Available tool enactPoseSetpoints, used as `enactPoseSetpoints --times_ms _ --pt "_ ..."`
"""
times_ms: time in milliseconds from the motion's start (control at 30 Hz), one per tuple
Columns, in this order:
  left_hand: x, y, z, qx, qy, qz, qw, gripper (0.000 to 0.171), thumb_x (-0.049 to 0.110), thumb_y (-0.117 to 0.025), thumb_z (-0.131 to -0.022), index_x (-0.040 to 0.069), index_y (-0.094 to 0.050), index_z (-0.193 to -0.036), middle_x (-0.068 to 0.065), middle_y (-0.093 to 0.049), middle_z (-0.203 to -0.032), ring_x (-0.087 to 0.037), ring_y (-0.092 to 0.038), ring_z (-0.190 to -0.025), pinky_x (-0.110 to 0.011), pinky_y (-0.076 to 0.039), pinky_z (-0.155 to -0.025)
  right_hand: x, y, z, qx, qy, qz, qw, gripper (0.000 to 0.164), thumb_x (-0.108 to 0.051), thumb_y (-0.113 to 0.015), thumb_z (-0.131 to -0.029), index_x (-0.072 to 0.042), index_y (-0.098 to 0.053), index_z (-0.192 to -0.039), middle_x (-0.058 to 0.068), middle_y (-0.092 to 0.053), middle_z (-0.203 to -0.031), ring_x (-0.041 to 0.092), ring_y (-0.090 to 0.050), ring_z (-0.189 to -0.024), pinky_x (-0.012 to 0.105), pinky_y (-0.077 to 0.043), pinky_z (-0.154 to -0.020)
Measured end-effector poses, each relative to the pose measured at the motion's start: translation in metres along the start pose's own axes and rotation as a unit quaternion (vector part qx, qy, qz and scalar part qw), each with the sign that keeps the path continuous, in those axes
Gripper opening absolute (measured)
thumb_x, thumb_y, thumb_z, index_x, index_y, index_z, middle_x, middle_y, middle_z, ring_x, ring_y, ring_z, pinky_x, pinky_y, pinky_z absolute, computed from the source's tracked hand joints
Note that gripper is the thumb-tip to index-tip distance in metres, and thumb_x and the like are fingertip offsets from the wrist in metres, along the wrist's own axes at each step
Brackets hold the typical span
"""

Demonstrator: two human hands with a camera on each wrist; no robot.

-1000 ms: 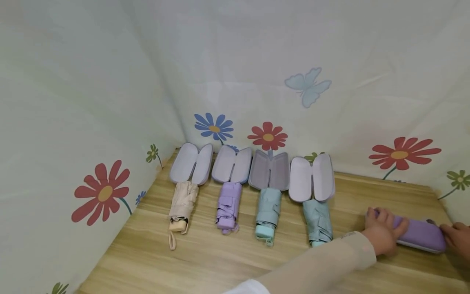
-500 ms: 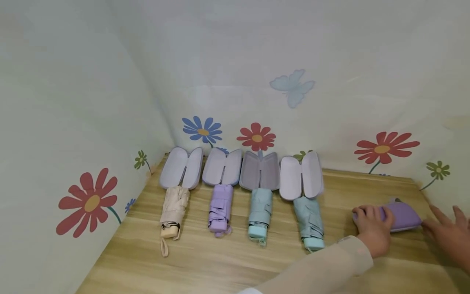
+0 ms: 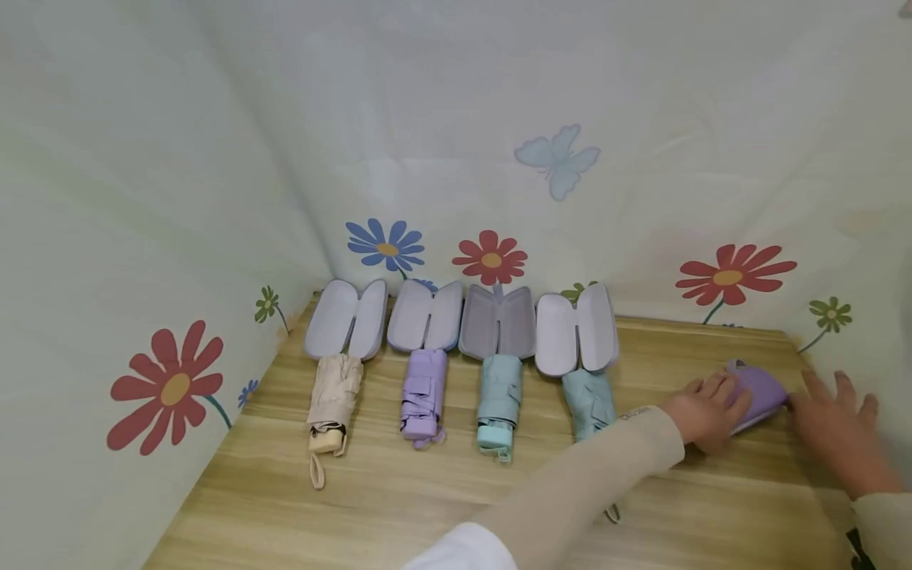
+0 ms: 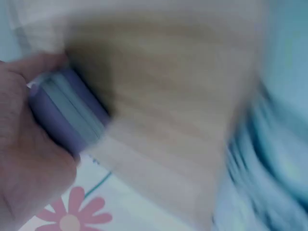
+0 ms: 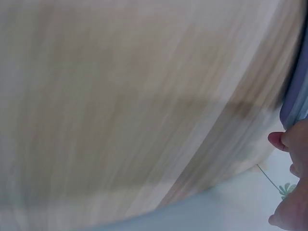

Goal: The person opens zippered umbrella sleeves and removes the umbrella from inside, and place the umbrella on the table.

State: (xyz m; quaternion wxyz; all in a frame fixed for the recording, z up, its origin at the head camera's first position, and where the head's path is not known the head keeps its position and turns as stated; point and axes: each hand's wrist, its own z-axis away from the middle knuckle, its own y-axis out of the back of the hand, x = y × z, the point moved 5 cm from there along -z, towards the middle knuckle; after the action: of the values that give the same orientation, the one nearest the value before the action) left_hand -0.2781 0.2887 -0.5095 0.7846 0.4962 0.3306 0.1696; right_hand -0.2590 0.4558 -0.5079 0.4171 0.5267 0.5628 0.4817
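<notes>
A purple zip-up hard case (image 3: 764,393) lies closed and angled on the table's right side. My left hand (image 3: 707,412) grips its near end, fingers over the top; in the left wrist view the thumb and palm (image 4: 33,144) hold the case around its light zipper band (image 4: 72,108). My right hand (image 3: 841,427) is at the case's far right tip, thumb and forefinger pinching at the zipper seam, other fingers spread. The pull itself is hidden by the fingertips. In the right wrist view a fingertip (image 5: 278,140) sits at the case's corner.
Several open cases (image 3: 425,317) with pale linings stand in a row along the back wall. Before each lies a folded compact umbrella: beige (image 3: 335,396), purple (image 3: 423,392), and teal (image 3: 500,396). My left sleeve (image 3: 591,475) partly covers the rightmost teal umbrella (image 3: 587,400).
The purple case has swung from lying crosswise to pointing away at an angle, and both hands have shifted with it. The right hand has come further into view. The head view has turned slightly right.
</notes>
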Motion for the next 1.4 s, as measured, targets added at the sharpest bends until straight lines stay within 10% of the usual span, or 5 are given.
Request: enactPoseSetpoints --times_ms 233,633,1400 --pt "0.003 -0.010 0.014 0.023 -0.094 -0.104 0.9899 0.088 0.065 -0.034 -0.101 0.027 0.018 -0.161 0.003 0.020 -0.169 -0.013 0.017 -0.154 -0.023 0.002 -0.122 -0.001 -0.015 0.000 -0.026 -0.026 -0.040 0.999 0.030 -0.006 -0.057 -0.094 0.017 -0.058 -0.114 0.040 -0.034 -0.137 0.069 -0.018 -0.127 0.084 -0.020 -0.091" --pt "0.015 -0.003 0.009 0.095 -0.044 -0.043 0.9936 0.091 0.075 -0.038 -0.095 0.026 -0.004 -0.164 0.004 -0.003 -0.170 -0.012 -0.002 -0.155 -0.025 -0.011 -0.122 -0.002 -0.006 -0.006 -0.008 -0.026 -0.029 0.999 0.024 -0.002 -0.054 -0.094 0.011 -0.061 -0.112 0.038 -0.039 -0.132 0.065 -0.027 -0.121 0.083 -0.030 -0.084" --pt "0.019 -0.003 0.017 0.105 0.057 0.025 0.9925 0.087 0.074 -0.044 -0.094 0.031 -0.013 -0.163 0.007 -0.009 -0.168 -0.010 -0.008 -0.153 -0.025 -0.023 -0.118 -0.007 -0.010 -0.014 0.003 0.006 -0.064 0.998 0.020 -0.001 -0.060 -0.094 0.013 -0.064 -0.108 0.044 -0.045 -0.121 0.065 -0.039 -0.113 0.078 -0.038 -0.083"
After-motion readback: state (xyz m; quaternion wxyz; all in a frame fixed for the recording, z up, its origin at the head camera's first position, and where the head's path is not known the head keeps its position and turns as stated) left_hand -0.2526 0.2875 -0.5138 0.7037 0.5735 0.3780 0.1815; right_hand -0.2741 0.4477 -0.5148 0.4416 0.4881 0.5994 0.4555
